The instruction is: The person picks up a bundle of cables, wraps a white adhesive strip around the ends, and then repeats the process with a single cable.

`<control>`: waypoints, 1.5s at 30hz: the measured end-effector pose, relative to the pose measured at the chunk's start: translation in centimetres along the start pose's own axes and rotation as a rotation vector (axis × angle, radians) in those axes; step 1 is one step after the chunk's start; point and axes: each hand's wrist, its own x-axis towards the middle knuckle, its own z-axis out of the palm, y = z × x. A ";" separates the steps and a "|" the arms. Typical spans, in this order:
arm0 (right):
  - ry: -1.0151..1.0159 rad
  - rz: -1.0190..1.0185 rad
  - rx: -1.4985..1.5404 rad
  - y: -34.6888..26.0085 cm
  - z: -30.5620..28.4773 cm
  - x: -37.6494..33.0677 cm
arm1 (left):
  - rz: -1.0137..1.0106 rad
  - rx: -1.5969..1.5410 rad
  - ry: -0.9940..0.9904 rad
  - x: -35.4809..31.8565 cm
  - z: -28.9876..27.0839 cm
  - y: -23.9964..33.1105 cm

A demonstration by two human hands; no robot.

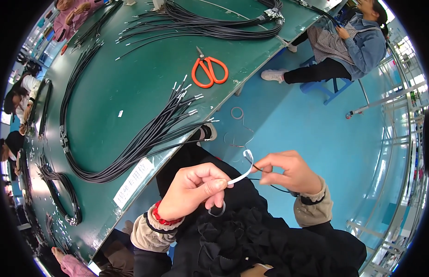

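Observation:
My left hand (196, 184) pinches a thin white flat strip (242, 176) between thumb and fingers. The strip curves up and away to a bent far end. A small dark loop hangs below the fingers of that hand; what it belongs to is hidden. To its right, my right hand (288, 171) is closed in a pinch on a thin black cable (274, 186). One dark end of the cable reaches toward the strip's bent end; I cannot tell whether they touch. Both hands are over my lap, off the table's edge.
On the green table (140, 83) lies a curved bundle of black cables (136, 154) with white-tipped ends. Orange-handled scissors (210, 67) rest beyond it. Another cable bundle (200, 23) is farther back. A seated person (362, 51) is at the far right; more people line the left.

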 end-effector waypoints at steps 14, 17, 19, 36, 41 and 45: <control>-0.217 -0.330 0.240 -0.7 2.2 0.5 | 0.346 -0.085 -0.024 5.1 -0.6 0.3; -0.170 -0.362 0.526 0.3 0.6 -1.0 | 0.072 -0.008 -0.282 7.7 -0.3 -2.1; -0.131 -0.375 0.655 0.7 -0.5 -2.2 | -0.015 -0.092 -0.357 9.0 0.9 -3.4; 0.094 0.364 0.480 0.7 -2.2 -1.1 | 1.112 1.009 0.363 9.6 2.7 -1.6; 0.014 0.325 0.362 0.4 -2.3 -0.7 | 1.199 1.123 0.228 9.7 1.7 -1.2; 0.119 0.216 0.145 0.1 -2.1 -0.1 | 1.000 1.053 0.132 9.7 1.2 -1.0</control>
